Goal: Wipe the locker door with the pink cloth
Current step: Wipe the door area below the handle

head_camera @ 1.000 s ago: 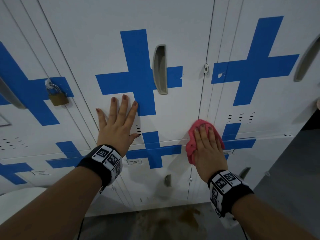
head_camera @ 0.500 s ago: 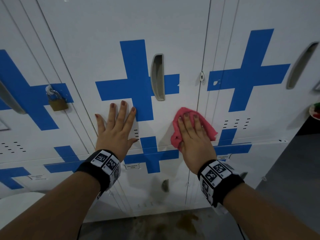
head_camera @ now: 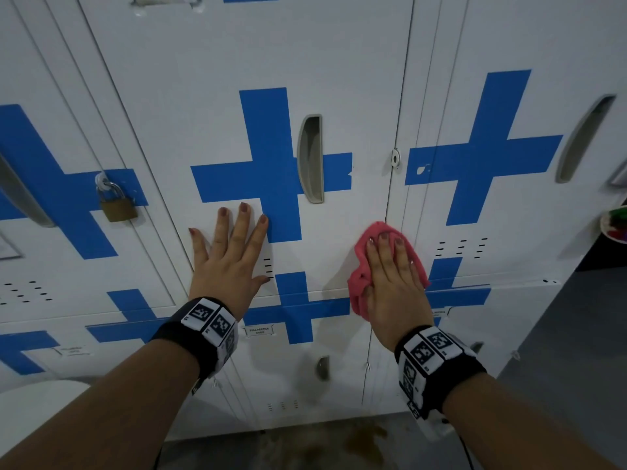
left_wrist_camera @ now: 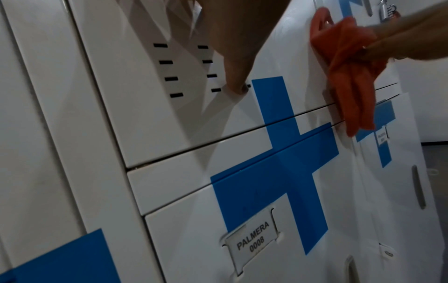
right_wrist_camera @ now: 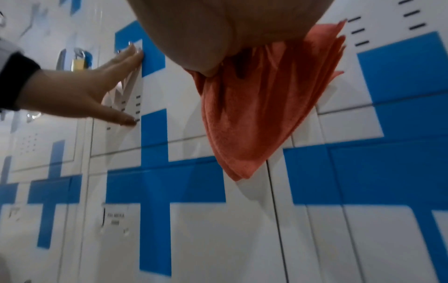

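Right fingers (head_camera: 385,256) straight and close together, pressed flat on the pink cloth (head_camera: 364,276), pinning it against the white locker door (head_camera: 210,79). Thumb of the right hand (head_camera: 393,286) tucked at the cloth's left edge; cannot tell whether it hooks any fabric. Cloth bunched and folded beneath the palm, at the door's lower right corner beside the seam with the neighbouring locker, its loose lower end drooping across the gap onto the door below. Seen from the right wrist, folds of the pink cloth (right_wrist_camera: 257,114) hanging in a point under the heel of the palm.

Left fingers (head_camera: 242,228) straight and slightly spread, flat against the same door, gripping nothing. Left hand (head_camera: 227,262) low on the door, fingertips at the lower edge of the blue cross (head_camera: 268,157), thumb stretched toward the small vent slots (head_camera: 268,268). From the left wrist, the thumb tip of the left hand (left_wrist_camera: 232,57) touching the panel beside those slots.

Black bands with square black-and-white markers on both wrists.

Further out: grey recessed handle (head_camera: 310,157) right of the cross's centre; brass padlock (head_camera: 117,201) on the locker to the left; name plate (left_wrist_camera: 252,243) reading "PALMERA 0008" on the lower door. More white lockers with blue crosses on either side. Grey floor (head_camera: 559,334) to the right and below.
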A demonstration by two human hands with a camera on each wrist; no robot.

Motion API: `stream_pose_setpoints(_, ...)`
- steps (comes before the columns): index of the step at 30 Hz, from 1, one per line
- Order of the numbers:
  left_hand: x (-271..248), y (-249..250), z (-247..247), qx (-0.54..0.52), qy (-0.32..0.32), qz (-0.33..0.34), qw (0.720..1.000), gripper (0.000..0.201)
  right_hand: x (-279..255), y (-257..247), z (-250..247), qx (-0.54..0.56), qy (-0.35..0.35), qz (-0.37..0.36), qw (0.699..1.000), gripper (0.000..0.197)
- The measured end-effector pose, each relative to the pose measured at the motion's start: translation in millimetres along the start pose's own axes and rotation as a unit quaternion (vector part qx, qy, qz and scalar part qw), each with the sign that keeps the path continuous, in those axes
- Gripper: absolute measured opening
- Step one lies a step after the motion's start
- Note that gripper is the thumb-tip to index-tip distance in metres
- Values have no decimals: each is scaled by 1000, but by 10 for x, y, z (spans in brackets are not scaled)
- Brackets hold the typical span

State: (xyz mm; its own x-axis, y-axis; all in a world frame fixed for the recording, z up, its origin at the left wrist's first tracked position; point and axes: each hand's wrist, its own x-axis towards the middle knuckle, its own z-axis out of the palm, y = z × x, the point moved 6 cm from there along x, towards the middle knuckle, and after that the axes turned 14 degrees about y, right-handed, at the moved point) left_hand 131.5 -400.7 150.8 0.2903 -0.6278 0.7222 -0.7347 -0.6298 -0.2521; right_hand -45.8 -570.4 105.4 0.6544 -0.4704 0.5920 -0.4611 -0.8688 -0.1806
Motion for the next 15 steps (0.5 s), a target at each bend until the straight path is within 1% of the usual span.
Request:
stream_pose_setpoints(6,-3,-5,10,2,0,-1,1000,120,297,-227,-130,19,43,32,998,67)
stream_pose_setpoints(8,1,-4,11,2,2,-2,1000,121,346,-354,-181,32,50,26,998,67)
stream_pose_setpoints(12,0,-2,13,-2,13,2,1000,122,437,-671,-199,32,23,-57,998,69)
stream_pose_setpoints(15,-7,-7,11,-4,20,6,1000,123,430,-783,-98,37,34,-102,994,75)
